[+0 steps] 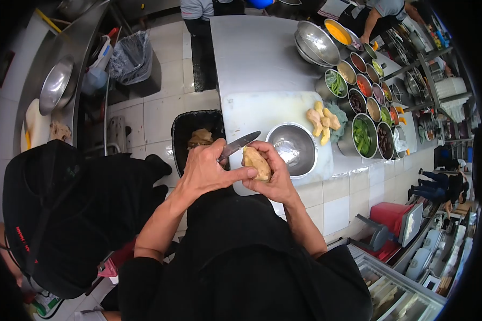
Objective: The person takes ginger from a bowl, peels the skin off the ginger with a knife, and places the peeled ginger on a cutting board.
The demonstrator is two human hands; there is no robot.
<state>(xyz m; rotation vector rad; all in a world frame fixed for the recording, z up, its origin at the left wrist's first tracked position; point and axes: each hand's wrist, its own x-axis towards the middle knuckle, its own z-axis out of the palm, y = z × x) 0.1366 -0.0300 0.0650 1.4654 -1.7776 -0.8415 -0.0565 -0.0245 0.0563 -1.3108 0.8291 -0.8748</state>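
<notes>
Knife with a narrow dark blade (240,145): gripped in my left hand (201,165), fingers curled round the handle, thumb extended against the root. Knobbly tan root piece (256,163): pinched between the thumb and curved fingers of my right hand (276,174), held over the near left part of the white rectangular cutting board (251,113); blade just beside it, tip pointing forward and right. Round shiny steel bowl (308,155) stands on the board, just beside my right hand. Pale yellow knobbly root pieces (318,119) lie clustered beyond the bowl. Black lined bin (184,128), left of the board, contains brown scraps (200,137).
</notes>
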